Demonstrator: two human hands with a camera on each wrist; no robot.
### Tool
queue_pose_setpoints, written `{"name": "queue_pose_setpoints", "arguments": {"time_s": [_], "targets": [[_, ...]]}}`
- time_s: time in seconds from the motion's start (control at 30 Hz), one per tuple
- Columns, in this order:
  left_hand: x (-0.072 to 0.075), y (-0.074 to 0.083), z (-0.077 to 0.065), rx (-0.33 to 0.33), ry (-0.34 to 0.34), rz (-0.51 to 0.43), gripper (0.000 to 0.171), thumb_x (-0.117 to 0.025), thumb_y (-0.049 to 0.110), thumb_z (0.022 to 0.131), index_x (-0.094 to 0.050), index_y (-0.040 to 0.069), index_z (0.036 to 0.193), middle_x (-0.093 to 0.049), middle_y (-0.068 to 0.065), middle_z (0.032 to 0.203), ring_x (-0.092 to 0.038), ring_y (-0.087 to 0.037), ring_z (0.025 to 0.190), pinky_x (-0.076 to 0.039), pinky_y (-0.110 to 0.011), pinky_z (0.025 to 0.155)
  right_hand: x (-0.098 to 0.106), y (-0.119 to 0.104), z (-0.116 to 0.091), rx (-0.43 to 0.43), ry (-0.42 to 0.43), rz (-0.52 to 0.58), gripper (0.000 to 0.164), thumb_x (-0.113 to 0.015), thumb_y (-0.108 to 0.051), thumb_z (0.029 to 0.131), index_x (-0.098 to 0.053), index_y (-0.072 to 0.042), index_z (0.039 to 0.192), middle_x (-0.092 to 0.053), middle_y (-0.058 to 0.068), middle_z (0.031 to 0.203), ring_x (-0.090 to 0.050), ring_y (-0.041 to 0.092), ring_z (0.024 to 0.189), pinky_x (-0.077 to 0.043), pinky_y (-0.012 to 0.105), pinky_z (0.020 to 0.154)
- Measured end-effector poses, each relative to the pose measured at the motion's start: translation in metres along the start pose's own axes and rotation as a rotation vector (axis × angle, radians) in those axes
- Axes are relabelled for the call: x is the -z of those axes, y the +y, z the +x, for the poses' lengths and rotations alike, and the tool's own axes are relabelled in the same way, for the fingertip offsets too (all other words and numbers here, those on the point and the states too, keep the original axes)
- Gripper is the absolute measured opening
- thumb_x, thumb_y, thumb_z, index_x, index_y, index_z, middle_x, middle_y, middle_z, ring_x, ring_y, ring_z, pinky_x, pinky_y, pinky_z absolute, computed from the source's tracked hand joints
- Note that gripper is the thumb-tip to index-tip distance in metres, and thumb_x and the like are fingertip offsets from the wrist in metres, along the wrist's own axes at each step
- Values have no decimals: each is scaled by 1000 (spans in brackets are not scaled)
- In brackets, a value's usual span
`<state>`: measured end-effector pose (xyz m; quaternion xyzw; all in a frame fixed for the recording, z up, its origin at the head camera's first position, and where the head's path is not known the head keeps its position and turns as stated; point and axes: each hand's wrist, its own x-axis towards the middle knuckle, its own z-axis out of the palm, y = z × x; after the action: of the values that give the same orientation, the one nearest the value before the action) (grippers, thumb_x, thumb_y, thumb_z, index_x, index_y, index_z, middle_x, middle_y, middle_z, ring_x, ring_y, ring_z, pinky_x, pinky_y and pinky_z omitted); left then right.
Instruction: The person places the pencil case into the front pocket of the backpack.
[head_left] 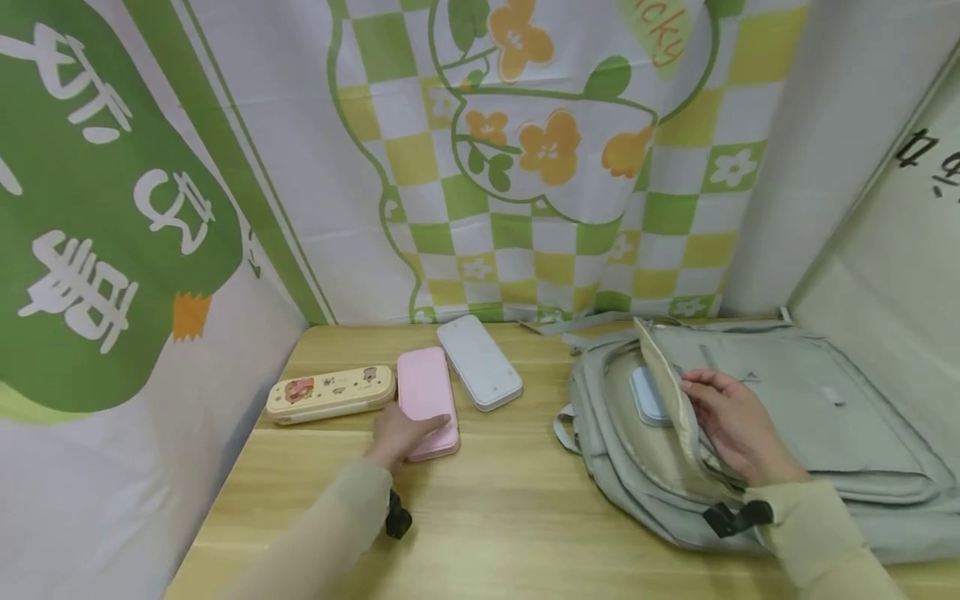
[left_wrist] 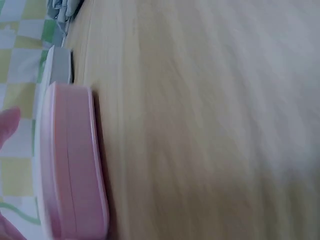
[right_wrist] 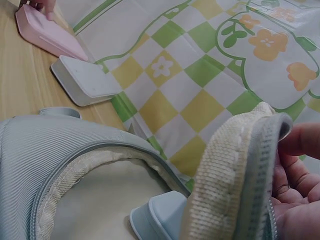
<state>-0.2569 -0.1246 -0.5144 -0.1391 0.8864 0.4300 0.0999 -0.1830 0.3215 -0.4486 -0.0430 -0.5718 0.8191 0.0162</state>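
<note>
My left hand is over the near left part of a pink pencil case, its thumb stretched across the top; its other fingers are mostly hidden. The left wrist view has the pink case end-on, with the thumb tip above its top. On the right, my right hand pinches the edge of the front flap of a grey-green backpack and holds it up. Inside the unzipped pocket lies a light blue case, partly covered by the flap.
A cream pencil case with cartoon animals lies left of the pink one. A pale grey-white case lies to its right, angled. All rest on a wooden table. A patterned curtain hangs behind the table.
</note>
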Motion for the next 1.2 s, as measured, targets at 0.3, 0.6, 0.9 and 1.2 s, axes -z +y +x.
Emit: {"name": "queue_pose_setpoints", "arguments": {"time_s": [0.3, 0.6, 0.9, 1.2], "targets": [[-10, 11, 9, 29, 46, 171, 117, -91, 46, 72, -27, -15, 149, -40, -40, 139, -40, -52, 129, -37, -62, 108, -2, 0, 3, -4, -18, 7, 27, -52, 6, 105, -69, -11, 93, -65, -4, 91, -60, 7, 81, -52, 19, 70], [-7, 25, 14, -40, 1, 130, 107, -89, 27, 72, -28, -14, 149, -34, -40, 140, -48, -49, 122, -45, -55, 106, 0, 0, 4, 1, -3, 19, 15, -64, 0, 102, -70, -11, 94, -64, -2, 91, -61, 7, 82, -52, 19, 71], [16, 0, 15, 33, -193, -343, 87, -69, 0, 87, -17, -13, 156, -24, -34, 159, -33, -46, 143, -34, -50, 118, -3, 1, 5, 9, -29, 38, 23, -56, 4, 104, -71, -10, 94, -66, -2, 90, -62, 8, 81, -53, 19, 70], [26, -12, 15, 122, -296, -534, 56, -56, -1, 101, -31, -23, 146, -40, -34, 149, -49, -33, 129, -40, -42, 114, -3, 1, 5, -9, -12, 53, 29, -51, 8, 104, -71, -11, 93, -66, -3, 91, -62, 7, 82, -52, 19, 71]]}}
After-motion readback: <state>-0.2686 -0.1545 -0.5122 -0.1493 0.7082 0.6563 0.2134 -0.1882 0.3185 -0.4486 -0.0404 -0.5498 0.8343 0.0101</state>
